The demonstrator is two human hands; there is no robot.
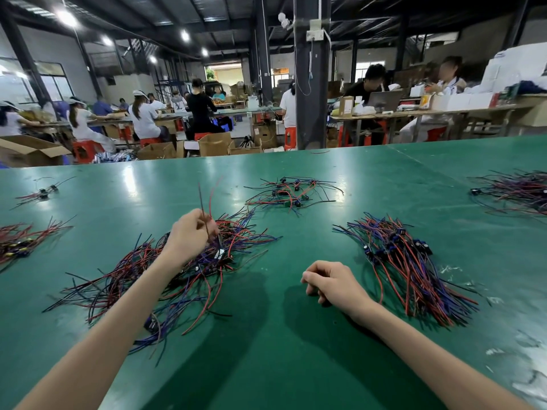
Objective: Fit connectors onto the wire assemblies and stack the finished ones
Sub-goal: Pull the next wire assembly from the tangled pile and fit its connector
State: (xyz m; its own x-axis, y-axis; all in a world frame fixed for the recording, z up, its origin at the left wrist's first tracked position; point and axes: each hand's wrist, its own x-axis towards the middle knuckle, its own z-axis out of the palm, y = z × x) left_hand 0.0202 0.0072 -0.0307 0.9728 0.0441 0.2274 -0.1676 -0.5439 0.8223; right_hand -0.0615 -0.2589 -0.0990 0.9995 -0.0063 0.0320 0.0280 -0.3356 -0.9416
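A loose heap of red, blue and black wire assemblies (165,279) lies on the green table (266,350) in front of me on the left. My left hand (189,235) hovers over this heap and pinches a wire assembly (204,211) whose red and dark leads stick upward. A tidier pile of wire assemblies with small dark connectors (408,261) lies to the right. My right hand (331,282) rests on the table between the two piles, fingers curled, holding nothing that I can see.
More wire bunches lie farther off: one at centre back (290,193), one at the far right (515,190), two at the left edge (20,241). White scuffs mark the table at the right. People sit at benches behind, among cardboard boxes.
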